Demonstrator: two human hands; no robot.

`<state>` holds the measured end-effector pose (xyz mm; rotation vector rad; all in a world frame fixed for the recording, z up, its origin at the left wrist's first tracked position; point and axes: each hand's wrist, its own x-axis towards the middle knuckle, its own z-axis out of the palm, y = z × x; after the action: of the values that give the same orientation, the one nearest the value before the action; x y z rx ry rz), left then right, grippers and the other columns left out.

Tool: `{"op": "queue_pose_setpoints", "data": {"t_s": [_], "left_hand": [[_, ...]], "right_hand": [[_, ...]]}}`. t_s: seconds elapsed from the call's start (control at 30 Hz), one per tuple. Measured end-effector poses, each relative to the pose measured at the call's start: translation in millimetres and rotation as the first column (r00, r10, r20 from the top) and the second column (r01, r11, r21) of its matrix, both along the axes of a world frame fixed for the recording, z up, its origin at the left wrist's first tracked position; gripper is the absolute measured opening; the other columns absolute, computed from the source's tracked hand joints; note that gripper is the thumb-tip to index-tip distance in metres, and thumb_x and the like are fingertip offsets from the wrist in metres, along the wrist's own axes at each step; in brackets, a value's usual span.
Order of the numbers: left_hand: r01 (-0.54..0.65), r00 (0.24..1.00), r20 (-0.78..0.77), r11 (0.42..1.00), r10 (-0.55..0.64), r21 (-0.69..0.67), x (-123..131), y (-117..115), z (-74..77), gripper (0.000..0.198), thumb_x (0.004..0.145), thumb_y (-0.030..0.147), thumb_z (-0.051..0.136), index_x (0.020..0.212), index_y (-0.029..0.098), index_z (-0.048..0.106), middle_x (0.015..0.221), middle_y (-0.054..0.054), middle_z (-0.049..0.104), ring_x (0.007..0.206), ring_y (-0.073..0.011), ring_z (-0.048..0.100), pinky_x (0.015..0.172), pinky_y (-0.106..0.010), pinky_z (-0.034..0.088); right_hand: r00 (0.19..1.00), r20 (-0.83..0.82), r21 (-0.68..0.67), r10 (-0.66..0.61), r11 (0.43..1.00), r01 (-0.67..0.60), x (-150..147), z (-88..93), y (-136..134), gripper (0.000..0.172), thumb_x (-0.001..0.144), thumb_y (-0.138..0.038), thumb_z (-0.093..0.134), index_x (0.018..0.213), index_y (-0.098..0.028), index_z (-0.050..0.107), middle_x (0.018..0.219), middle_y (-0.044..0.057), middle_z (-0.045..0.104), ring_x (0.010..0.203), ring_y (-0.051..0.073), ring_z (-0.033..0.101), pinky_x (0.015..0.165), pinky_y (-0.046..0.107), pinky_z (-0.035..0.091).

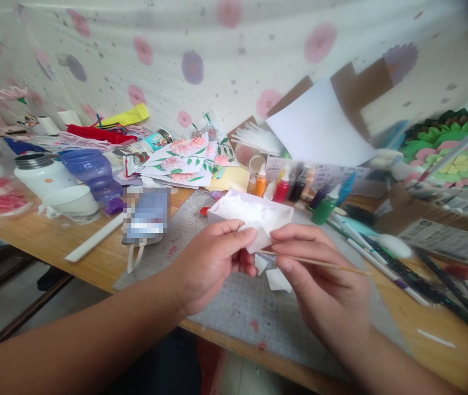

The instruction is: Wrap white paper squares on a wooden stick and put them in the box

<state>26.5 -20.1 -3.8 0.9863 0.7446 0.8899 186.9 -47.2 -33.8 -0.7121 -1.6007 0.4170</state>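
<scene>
A: What do we list in the left hand [207,260]?
B: One paper piece [256,238], white, pinched between thumb and fingers, held above the mat [237,329] and in front of the box [219,218].

A: And the right hand [324,277]?
B: One stick [336,266], thin, wooden, gripped narrowly between thumb and fingers; its far end lies at the lower edge of the paper piece.

A: Near the hands?
B: We count loose scraps [278,281], white, flat on the mat just below the paper piece. The box, white, holds white contents [240,207].

A: Writing and labels?
B: On the mat, red print [172,252], too blurred for us to read. Behind the bottles [325,209], a card [275,166] with handwriting, illegible. On the right, a carton [410,203], brown, bearing a white label [443,240] with small dark print; we cannot make out the words. One can [157,141], teal-labelled, brand unclear.

A: Bottle colours?
B: We note orange, red and green among them, standing near the box on the desk [94,274].
</scene>
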Motion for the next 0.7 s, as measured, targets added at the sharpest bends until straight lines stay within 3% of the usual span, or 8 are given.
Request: {"op": "queue_pose_setpoints", "data": {"t_s": [0.2, 0.3, 0.33, 0.4, 0.47, 0.53, 0.6, 0.7], "left_hand": [[0.038, 0.995, -0.09, 0.998, -0.033, 0.047, -2, 5, -7.1, 0.022, 0.088, 0.032, 0.056, 0.074, 0.015, 0.055, 0.07, 0.0, 0.052, 0.066, -0.0119, 0.05, 0.066, -0.028, 0.044], [-0.098, 0.968, -0.2, 0.965, 0.148, 0.242, -6, 9, -9.5, 0.011, 0.087, 0.029, 0.056, 0.085, 0.018, 0.055, 0.079, 0.001, 0.053, 0.073, -0.0124, 0.05, 0.071, -0.029, 0.042], [-0.149, 0.943, -0.231, 0.922, 0.242, 0.358, -8, 10, -9.0, 0.009, 0.087, 0.028, 0.057, 0.087, 0.02, 0.055, 0.081, 0.002, 0.053, 0.075, -0.0127, 0.05, 0.073, -0.029, 0.041], [-0.163, 0.877, -0.274, 0.781, 0.395, 0.603, -12, 9, -6.2, 0.006, 0.084, 0.025, 0.059, 0.086, 0.021, 0.056, 0.082, 0.002, 0.053, 0.08, -0.0143, 0.051, 0.076, -0.03, 0.04], [-0.061, 0.82, -0.324, 0.635, 0.472, 0.77, -14, 7, -1.7, 0.005, 0.08, 0.021, 0.063, 0.082, 0.02, 0.059, 0.085, 0.0, 0.054, 0.085, -0.0169, 0.052, 0.081, -0.032, 0.039], [0.03, 0.777, -0.375, 0.564, 0.506, 0.825, -14, 4, 2.3, 0.006, 0.075, 0.02, 0.067, 0.078, 0.02, 0.062, 0.086, -0.002, 0.056, 0.089, -0.0191, 0.054, 0.085, -0.033, 0.038], [0.067, 0.759, -0.418, 0.579, 0.5, 0.813, -12, 3, 4.6, 0.006, 0.074, 0.02, 0.069, 0.075, 0.019, 0.064, 0.085, -0.002, 0.057, 0.088, -0.0196, 0.055, 0.084, -0.033, 0.038], [0.067, 0.782, -0.449, 0.657, 0.433, 0.751, -10, 4, 4.5, 0.008, 0.076, 0.02, 0.068, 0.069, 0.019, 0.063, 0.081, -0.002, 0.058, 0.083, -0.0188, 0.055, 0.08, -0.032, 0.039]], "right_hand": [[0.998, 0.004, 0.011, -0.06, 0.998, 0.06, 1, 1.3, 0, 0.022, 0.081, -0.006, 0.066, 0.093, -0.022, 0.072, 0.093, 0.003, 0.071, 0.094, 0.014, 0.065, 0.084, 0.028, 0.053], [0.997, -0.006, 0.002, -0.076, 0.997, 0.076, 2, 2.1, 2, 0.02, 0.081, -0.006, 0.065, 0.09, -0.023, 0.073, 0.09, 0.002, 0.072, 0.093, 0.014, 0.065, 0.084, 0.028, 0.053], [0.997, -0.014, -0.007, -0.078, 0.997, 0.078, 2, 2.0, 3, 0.02, 0.081, -0.006, 0.065, 0.089, -0.023, 0.073, 0.09, 0.002, 0.072, 0.093, 0.014, 0.065, 0.085, 0.029, 0.053], [0.996, -0.042, -0.028, -0.074, 0.997, 0.073, 2, 1.3, 5, 0.021, 0.082, -0.007, 0.065, 0.089, -0.025, 0.073, 0.089, 0.001, 0.073, 0.094, 0.015, 0.065, 0.085, 0.03, 0.053], [0.995, -0.088, -0.044, -0.052, 0.998, 0.048, 2, 0.3, 6, 0.023, 0.082, -0.007, 0.064, 0.089, -0.027, 0.074, 0.088, -0.001, 0.073, 0.094, 0.015, 0.065, 0.086, 0.031, 0.053], [0.99, -0.138, -0.067, -0.024, 0.998, 0.015, 1, -0.7, 6, 0.024, 0.082, -0.008, 0.064, 0.089, -0.029, 0.074, 0.088, -0.001, 0.073, 0.095, 0.016, 0.065, 0.086, 0.033, 0.053], [0.984, -0.176, -0.09, 0.0, 0.996, -0.016, 1, -1.1, 6, 0.023, 0.082, -0.01, 0.065, 0.087, -0.03, 0.074, 0.088, -0.001, 0.073, 0.094, 0.017, 0.065, 0.084, 0.034, 0.054], [0.984, -0.178, -0.117, 0.005, 0.993, -0.026, 1, -1.0, 7, 0.02, 0.081, -0.011, 0.066, 0.085, -0.029, 0.075, 0.087, 0.001, 0.073, 0.093, 0.018, 0.066, 0.081, 0.036, 0.056]]}}
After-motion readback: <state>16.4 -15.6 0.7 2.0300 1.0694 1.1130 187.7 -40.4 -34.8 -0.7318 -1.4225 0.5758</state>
